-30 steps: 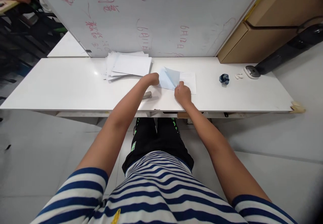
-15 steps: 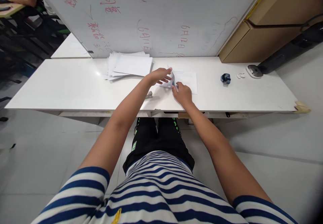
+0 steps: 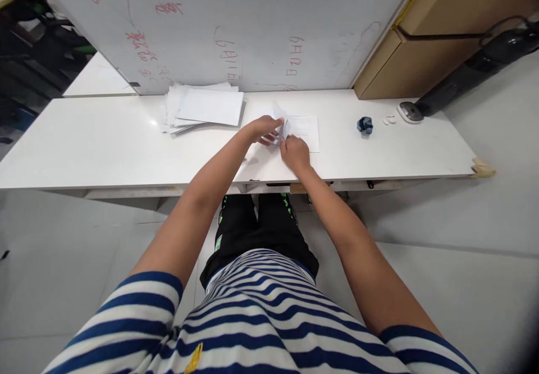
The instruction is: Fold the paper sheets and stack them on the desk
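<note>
My left hand pinches a raised sheet of paper between thumb and fingers, and the page bends upward. Close beside it, my right hand is closed at the lower edge of the same paper, its fingers curled. Under and to the right of the raised sheet lies a page with printed lines, flat on the white desk. To the left is a stack of white paper, slightly fanned. My left forearm hides nearly all of a small stapler-like object.
A whiteboard with red writing stands along the desk's back edge. Cardboard boxes are at the back right. A dark blue object, a small white item and a computer mouse lie on the right side.
My left hand's fingers have closed in on the paper, and the sheet stands up more. My right hand's fingers have curled tighter at its edge. The whole view has shifted slightly.
</note>
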Available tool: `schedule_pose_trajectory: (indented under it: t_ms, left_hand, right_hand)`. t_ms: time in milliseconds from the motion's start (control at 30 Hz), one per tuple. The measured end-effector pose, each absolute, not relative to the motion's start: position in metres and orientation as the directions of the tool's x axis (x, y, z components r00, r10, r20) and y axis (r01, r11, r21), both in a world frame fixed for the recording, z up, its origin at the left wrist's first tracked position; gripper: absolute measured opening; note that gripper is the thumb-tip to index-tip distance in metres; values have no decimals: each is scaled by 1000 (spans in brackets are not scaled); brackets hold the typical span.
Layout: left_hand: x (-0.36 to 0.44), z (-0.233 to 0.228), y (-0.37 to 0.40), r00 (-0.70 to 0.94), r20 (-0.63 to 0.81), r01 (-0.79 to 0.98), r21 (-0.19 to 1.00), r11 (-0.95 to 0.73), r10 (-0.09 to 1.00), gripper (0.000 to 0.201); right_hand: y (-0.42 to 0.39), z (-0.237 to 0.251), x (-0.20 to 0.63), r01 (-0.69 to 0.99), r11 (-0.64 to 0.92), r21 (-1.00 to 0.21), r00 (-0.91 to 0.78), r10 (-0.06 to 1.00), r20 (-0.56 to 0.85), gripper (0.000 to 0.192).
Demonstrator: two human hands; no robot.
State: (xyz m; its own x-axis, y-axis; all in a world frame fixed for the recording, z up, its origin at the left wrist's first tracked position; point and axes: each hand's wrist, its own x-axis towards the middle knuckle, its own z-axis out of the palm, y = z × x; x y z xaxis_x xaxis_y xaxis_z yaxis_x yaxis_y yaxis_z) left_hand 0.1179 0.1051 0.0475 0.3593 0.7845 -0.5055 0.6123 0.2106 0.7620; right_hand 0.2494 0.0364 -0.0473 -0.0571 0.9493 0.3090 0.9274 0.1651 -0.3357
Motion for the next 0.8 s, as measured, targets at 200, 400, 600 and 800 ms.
schedule_pose_trajectory:
  t_ms: [200,400,600,800]
  left_hand:
    - [129,47,99,414,-437,583,801,136,799,43]
    - [122,47,104,465,-369,647,762,-25,805,38]
    - [93,20,119,257,-227,948,246,-200,939,86]
    - [82,-9,122,248,-260,968,105,-228,933,107]
  right_hand:
    - [37,-48,251,919,132,-370,-23,958,284,39]
    - [36,-47,250,903,78,-423,35,967,253,36]
    - [32,-40,248,897,24,-441,75,975,207,36]
    - [33,-43,249,909,24,-417,77,972,223,39]
